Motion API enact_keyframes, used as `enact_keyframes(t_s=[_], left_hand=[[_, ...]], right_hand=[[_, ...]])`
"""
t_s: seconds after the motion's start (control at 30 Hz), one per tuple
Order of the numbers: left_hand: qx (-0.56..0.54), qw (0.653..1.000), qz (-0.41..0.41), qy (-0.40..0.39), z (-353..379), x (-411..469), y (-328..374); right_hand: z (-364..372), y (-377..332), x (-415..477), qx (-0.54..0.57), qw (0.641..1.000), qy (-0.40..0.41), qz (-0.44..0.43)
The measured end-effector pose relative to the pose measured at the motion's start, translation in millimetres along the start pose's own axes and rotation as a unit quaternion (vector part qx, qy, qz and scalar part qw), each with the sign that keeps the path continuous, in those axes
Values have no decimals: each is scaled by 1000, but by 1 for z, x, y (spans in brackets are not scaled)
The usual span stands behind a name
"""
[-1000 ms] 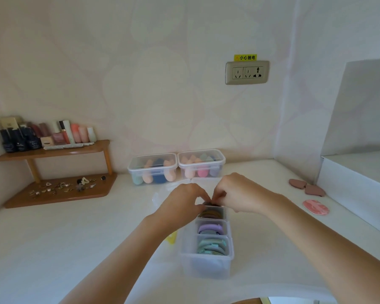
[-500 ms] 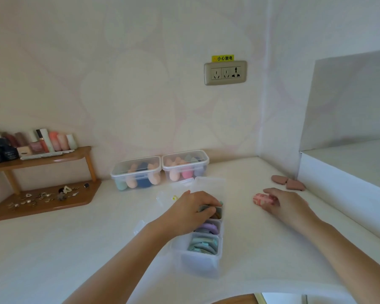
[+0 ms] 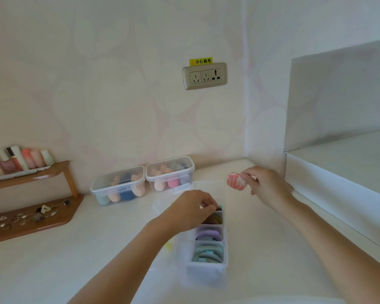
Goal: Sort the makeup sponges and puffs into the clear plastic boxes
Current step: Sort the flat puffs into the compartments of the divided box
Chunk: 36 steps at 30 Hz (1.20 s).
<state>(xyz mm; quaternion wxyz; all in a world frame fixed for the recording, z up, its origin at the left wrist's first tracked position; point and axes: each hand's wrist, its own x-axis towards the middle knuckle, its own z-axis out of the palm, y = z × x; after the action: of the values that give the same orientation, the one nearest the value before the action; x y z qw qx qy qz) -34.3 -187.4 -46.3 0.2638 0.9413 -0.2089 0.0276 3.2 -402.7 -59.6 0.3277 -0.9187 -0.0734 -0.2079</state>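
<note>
A clear divided box stands on the white counter in front of me, holding brown, purple and grey-green puffs upright in its compartments. My left hand rests curled over the far end of the box, fingertips on the brown puffs. My right hand is lifted above the counter to the right and pinches a pink and white marbled puff. Two lidded clear boxes with coloured sponges stand against the back wall.
A wooden two-level shelf at the left carries cosmetic bottles and small hair clips. A wall socket sits above the boxes. A raised white ledge borders the counter on the right. The loose clear lid lies behind the divided box.
My right hand has left the box, reached right to the pink marbled puff on the counter and lifted it. My left hand stayed at the box's far compartment.
</note>
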Motion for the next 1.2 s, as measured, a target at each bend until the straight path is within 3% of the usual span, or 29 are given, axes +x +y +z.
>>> enact_keyframes(t_s=[0.23, 0.5, 0.67, 0.77, 0.87, 0.97, 1.1, 1.2], left_hand=[[-100, 983, -41, 149, -10, 29, -17], [-206, 974, 19, 94, 4, 44, -22], [-198, 968, 37, 147, 7, 43, -22], [-190, 966, 59, 167, 4, 42, -20], [-155, 974, 82, 147, 6, 38, -20], [-105, 977, 90, 159, 11, 35, -21], [-110, 977, 86, 165, 14, 36, -22], [-133, 977, 73, 148, 15, 37, -21]], right_hand=[[7, -26, 22, 43, 986, -25, -162], [13, -22, 25, 49, 980, -126, -143], [-11, -13, 23, 63, 987, -138, -54], [-27, 7, 22, -4, 989, -143, 28], [-34, 27, 25, -151, 959, -211, 114], [-45, 34, 23, -250, 923, -228, 183], [-47, 31, 18, -190, 900, -311, 240], [-41, 32, 17, -168, 899, -320, 248]])
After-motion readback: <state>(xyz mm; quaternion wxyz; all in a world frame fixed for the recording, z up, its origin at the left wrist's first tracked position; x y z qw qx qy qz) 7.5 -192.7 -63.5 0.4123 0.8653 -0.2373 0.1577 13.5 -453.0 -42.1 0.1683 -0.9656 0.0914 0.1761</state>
